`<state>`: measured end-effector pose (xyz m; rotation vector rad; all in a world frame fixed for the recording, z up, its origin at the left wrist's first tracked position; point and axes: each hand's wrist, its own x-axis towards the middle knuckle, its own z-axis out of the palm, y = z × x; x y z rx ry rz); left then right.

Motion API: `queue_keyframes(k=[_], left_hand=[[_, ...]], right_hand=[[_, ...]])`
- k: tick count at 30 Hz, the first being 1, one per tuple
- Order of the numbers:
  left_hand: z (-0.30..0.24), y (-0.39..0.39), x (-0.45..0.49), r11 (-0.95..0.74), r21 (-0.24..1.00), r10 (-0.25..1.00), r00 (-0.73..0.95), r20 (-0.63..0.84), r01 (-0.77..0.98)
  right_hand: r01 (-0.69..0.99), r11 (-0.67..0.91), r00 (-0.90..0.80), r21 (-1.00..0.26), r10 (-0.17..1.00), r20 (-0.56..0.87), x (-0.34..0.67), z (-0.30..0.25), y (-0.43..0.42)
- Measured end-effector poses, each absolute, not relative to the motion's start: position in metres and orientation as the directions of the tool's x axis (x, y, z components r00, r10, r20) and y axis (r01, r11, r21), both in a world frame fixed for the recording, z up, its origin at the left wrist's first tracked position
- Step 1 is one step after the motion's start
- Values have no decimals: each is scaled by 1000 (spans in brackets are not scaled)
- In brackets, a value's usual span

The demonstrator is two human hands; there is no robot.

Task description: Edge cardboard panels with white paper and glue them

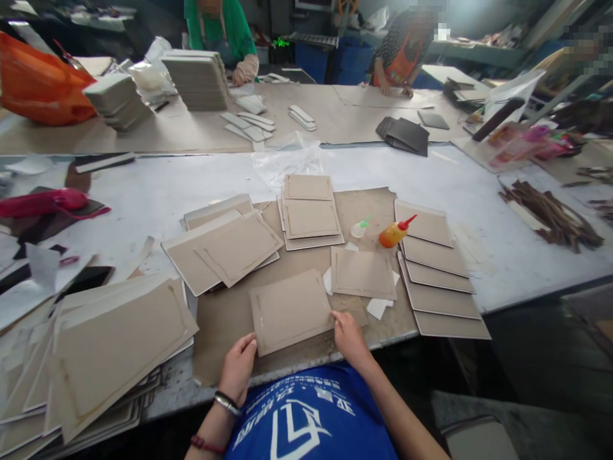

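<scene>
A grey-brown cardboard panel (292, 310) with shiny glue lines along its edges is held near the table's front edge. My left hand (239, 364) pinches its lower left corner between thumb and fingers. At its right edge, my right hand (348, 333) grips the panel with thumb and forefinger. Just beyond lies another glued panel (363, 271), resting over small white paper pieces (378, 308). An orange glue bottle (393, 234) with a red nozzle and a small clear bottle (358, 229) with a green tip lie behind it.
Overlapping panels (443, 291) line the right side, and a large pile (119, 345) stands at left. More glued panels (239, 246) and a small stack (311, 220) lie ahead. Brown strips (550, 214) are far right. Two co-workers (223, 32) are across the table.
</scene>
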<state>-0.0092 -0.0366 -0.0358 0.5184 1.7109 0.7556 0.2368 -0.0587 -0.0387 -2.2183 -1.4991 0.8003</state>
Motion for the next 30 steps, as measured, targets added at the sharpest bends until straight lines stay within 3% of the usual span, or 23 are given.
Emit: queue_keyframes(k=[7,14,19,22,26,30], left_hand=[[-18,-32,-11,626,776,745,-236,-624,-77],[-6,-33,-18,696,658,659,-109,-745,-290],[2,-37,-21,693,652,664,-77,-743,-307],[11,-37,-25,650,685,684,-138,-716,-329],[33,-32,-35,571,726,699,-238,-675,-383],[52,-23,-48,505,754,718,-281,-637,-419]], right_hand=[[569,-438,338,-696,896,-288,246,-38,-58],[290,-506,304,-812,854,-423,246,-30,-55],[149,-513,256,-845,846,-469,245,-16,-53],[330,-465,275,-822,880,-387,248,-18,-49],[561,-461,399,-688,878,-263,236,-29,-41],[720,-555,472,-416,832,-291,209,-32,-32]])
